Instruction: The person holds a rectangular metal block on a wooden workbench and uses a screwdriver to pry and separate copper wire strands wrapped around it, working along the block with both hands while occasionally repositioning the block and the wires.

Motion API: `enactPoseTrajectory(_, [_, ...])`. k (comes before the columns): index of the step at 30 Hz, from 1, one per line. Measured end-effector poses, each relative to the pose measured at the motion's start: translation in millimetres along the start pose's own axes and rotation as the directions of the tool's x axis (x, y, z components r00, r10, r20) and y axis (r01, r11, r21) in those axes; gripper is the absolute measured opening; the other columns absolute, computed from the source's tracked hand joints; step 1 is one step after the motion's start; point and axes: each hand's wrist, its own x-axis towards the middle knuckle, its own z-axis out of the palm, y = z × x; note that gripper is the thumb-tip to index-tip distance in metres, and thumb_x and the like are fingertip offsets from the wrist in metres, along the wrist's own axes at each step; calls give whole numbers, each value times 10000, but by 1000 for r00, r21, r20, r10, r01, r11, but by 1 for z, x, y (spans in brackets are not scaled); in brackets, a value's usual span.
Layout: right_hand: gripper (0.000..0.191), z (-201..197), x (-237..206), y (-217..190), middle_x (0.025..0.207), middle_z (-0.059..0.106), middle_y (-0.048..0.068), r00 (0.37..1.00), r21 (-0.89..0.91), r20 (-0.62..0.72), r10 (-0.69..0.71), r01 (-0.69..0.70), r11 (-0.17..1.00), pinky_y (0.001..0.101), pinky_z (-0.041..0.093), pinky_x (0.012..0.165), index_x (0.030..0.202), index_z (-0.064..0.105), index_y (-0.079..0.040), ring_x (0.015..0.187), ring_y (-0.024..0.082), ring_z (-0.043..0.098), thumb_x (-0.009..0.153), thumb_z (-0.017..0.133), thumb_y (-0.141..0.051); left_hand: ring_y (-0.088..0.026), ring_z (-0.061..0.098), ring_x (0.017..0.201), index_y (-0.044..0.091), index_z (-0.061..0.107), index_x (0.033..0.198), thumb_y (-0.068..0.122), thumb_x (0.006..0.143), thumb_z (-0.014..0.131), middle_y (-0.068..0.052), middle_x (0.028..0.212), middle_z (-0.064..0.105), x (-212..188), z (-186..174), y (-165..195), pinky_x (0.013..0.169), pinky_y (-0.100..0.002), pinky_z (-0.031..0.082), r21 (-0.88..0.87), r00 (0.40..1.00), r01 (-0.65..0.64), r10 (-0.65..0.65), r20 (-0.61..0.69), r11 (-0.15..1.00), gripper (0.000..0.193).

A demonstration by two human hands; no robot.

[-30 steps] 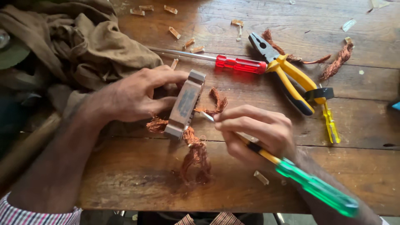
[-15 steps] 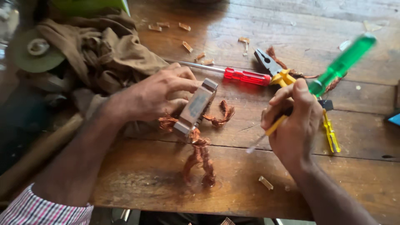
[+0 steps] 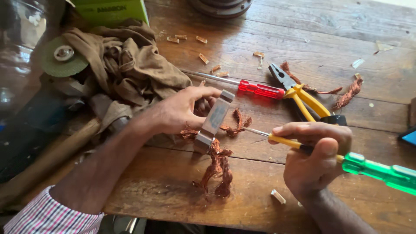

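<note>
We see the left hand [image 3: 182,113] clamped on a grey metal block [image 3: 213,121] resting on the wooden counter [image 3: 303,34], copper wire [image 3: 219,169] spilling beneath it. The right hand [image 3: 314,158] grips a green-handled screwdriver [image 3: 338,158], its tip near the block.

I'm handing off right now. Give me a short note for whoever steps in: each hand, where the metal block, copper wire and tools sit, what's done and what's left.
Left hand: grips the metal block, tilted on the wooden table.
Right hand: holds the green-handled screwdriver, tip at the copper wire beside the block.
Nearby: red-handled screwdriver, yellow pliers, brown cloth.
Done: a copper bundle hangs loose below the block.
Left: wire remains attached on both sides.
</note>
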Motion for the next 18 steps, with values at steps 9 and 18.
enactPoseTrajectory(9, [254, 5, 4, -7, 1012, 734, 185, 953, -76, 262, -150, 176, 982, 335, 666, 730, 1058, 575, 2, 833, 238, 772, 1127, 540, -240, -185, 520, 946, 66, 720, 1243, 325, 787, 835, -80, 1015, 611, 0, -7, -10, 873, -312, 482, 262, 996, -93, 88, 31, 960, 536])
enactPoseTrajectory(18, [90, 25, 25, -22, 976, 767, 121, 830, -252, 553, -65, 242, 937, 303, 637, 747, 979, 719, -33, 854, 208, 790, 899, 753, -56, -162, 642, 1032, 80, 681, 1324, 231, 839, 759, -61, 1125, 698, -9, -22, 5, 932, -313, 522, 196, 991, -78, 55, 121, 978, 514])
